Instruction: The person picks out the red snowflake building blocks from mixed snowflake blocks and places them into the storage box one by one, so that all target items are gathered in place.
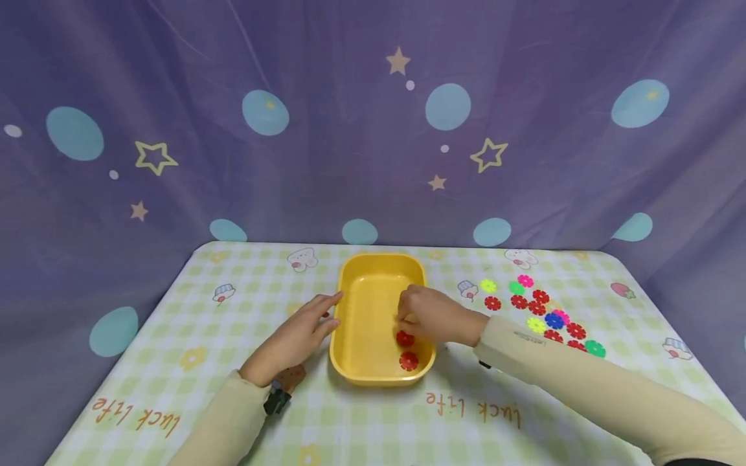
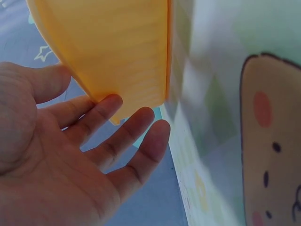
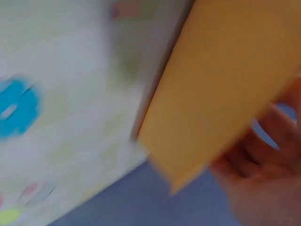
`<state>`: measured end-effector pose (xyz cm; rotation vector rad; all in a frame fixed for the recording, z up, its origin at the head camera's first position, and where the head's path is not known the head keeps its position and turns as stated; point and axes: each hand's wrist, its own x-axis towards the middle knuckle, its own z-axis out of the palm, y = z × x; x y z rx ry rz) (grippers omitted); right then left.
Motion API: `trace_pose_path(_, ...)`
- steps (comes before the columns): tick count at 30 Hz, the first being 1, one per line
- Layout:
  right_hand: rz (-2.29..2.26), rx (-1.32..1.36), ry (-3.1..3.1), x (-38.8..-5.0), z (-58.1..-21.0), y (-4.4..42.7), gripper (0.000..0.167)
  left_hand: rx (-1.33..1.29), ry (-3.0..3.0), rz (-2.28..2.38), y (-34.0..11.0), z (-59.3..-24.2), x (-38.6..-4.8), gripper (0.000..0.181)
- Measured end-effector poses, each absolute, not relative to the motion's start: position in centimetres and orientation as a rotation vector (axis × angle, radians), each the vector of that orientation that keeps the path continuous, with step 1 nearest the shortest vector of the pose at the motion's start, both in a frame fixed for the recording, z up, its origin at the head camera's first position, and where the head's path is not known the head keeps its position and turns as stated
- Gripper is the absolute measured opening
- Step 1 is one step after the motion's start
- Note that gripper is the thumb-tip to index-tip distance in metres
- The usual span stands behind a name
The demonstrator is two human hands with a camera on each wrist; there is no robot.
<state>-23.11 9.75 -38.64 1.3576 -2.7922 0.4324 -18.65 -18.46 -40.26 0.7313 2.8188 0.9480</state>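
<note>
A yellow plastic tray [image 1: 373,378] stands on the table. Inside it, near the right side, lie two red notched plastic discs [image 1: 408,361]. My left hand [image 1: 300,340] is at the tray's left side, thumb and fingers loosely extended; in the left wrist view its fingertips touch the rim and outer wall. My right hand [image 1: 437,316] reaches over the right rim, fingers bent down inside the tray, just above the farther red disc. In the right wrist view the tray wall [image 3: 216,84] covers the fingertips, so whatever they may hold is hidden.
Right of the tray, several notched discs in red [image 1: 492,303], yellow, green, pink and dark blue [image 1: 554,320] are scattered, some overlapping. A light-blue disc [image 3: 16,108] lies on the checked tablecloth [image 1: 262,278] in the right wrist view. A purple curtain [image 1: 350,162] hangs behind the table.
</note>
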Motion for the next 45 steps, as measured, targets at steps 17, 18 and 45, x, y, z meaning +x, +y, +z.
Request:
trace_pose_path(17, 0.754, 0.715, -3.154, -27.3, -41.7, 24.7, 0.019, 0.714, 2.813, 0.962, -19.3, -39.7, -18.4, 0.053)
trace_pose_path(18, 0.764, 0.72, -3.161, -27.5, -41.6, 24.7, 0.017, 0.713, 2.812, 0.967, -19.3, -39.7, -18.4, 0.053)
trace_pose_path(45, 0.852, 1.134, -2.619, -23.5, -38.7, 16.2, 0.024, 0.72, 2.828, 0.951, -18.5, -40.7, -18.6, 0.052)
